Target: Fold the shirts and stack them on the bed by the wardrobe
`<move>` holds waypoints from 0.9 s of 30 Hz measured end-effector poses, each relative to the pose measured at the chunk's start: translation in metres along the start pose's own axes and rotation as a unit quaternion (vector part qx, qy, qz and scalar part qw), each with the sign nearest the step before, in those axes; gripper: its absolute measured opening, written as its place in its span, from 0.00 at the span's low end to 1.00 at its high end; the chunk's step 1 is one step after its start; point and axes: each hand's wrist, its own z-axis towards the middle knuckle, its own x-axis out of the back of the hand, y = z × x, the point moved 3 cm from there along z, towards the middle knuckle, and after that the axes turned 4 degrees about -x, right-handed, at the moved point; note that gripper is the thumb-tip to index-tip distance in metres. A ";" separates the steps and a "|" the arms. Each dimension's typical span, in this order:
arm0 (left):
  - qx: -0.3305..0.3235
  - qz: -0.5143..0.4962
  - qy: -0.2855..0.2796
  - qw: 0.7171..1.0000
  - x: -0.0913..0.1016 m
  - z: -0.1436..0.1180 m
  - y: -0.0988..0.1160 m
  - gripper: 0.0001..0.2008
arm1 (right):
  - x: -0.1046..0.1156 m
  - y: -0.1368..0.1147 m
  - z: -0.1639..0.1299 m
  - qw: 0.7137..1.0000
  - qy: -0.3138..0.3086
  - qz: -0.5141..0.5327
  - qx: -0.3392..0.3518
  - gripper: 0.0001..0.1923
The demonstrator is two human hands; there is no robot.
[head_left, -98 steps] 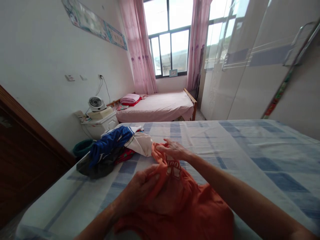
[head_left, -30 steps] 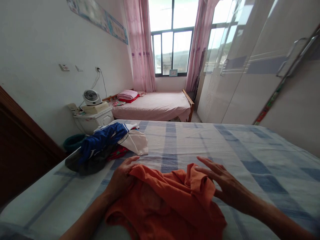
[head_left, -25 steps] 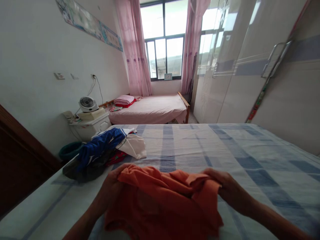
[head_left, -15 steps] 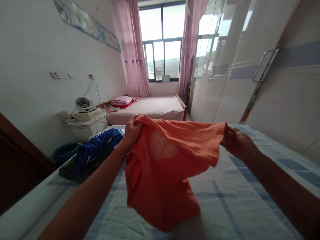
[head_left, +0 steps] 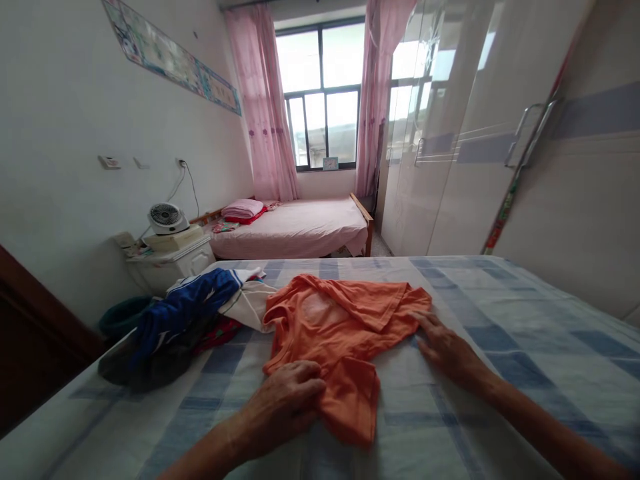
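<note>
An orange T-shirt lies loosely spread on the checked bed sheet, its fabric creased and one sleeve pointing toward me. My left hand is at the near left side of the shirt, with fingers curled onto the cloth by that sleeve; the fingertips are partly hidden. At the shirt's right edge, my right hand rests with its fingers stretched out and touching the hem.
A heap of clothes with a blue garment lies on the bed's left side, a pale cloth beside it touching the shirt. Beyond are a nightstand with a fan, a pink bed and a wardrobe.
The orange T-shirt was held up in the air by both hands and now lies on the bed. My left hand has come down and nearer; my right hand has lowered.
</note>
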 end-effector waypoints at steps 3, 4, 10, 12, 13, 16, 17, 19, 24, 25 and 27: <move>0.040 0.008 0.049 0.998 -0.002 0.013 -0.012 0.12 | -0.002 0.003 0.027 0.998 0.021 -0.058 -0.011 0.15; 0.060 -0.011 0.079 0.995 0.004 0.016 -0.016 0.13 | 0.002 0.003 0.034 0.998 0.021 -0.055 -0.011 0.15; 0.122 -0.190 0.208 0.952 0.083 -0.003 -0.024 0.16 | 0.077 -0.002 0.028 0.994 0.103 0.026 -0.023 0.15; 0.142 -0.239 0.166 0.946 0.096 -0.018 -0.025 0.16 | 0.098 0.001 0.012 0.994 0.088 0.034 -0.056 0.16; 0.155 -0.262 0.131 0.944 0.096 -0.024 -0.026 0.17 | 0.103 0.003 0.003 0.996 0.063 0.035 -0.058 0.16; 0.181 -0.277 0.050 0.942 0.081 -0.035 -0.028 0.17 | 0.088 0.001 -0.021 0.997 -0.062 0.046 0.007 0.16; 0.189 -0.271 0.048 0.942 0.074 -0.035 -0.029 0.17 | 0.075 -0.001 -0.028 0.992 -0.106 0.052 0.039 0.18; 0.210 -0.286 0.051 0.933 0.059 -0.033 -0.033 0.17 | 0.048 -0.006 -0.035 0.984 -0.151 0.053 0.084 0.20; 0.255 -0.381 0.068 0.886 0.046 -0.028 -0.040 0.21 | 0.009 -0.007 -0.017 0.994 -0.073 -0.001 0.085 0.13; 0.254 -0.379 0.088 0.885 0.051 -0.029 -0.039 0.21 | 0.011 -0.006 -0.012 0.995 -0.057 -0.007 0.084 0.14; 0.247 -0.369 0.120 0.888 0.064 -0.034 -0.036 0.21 | 0.026 -0.004 -0.006 0.996 -0.023 -0.005 0.081 0.15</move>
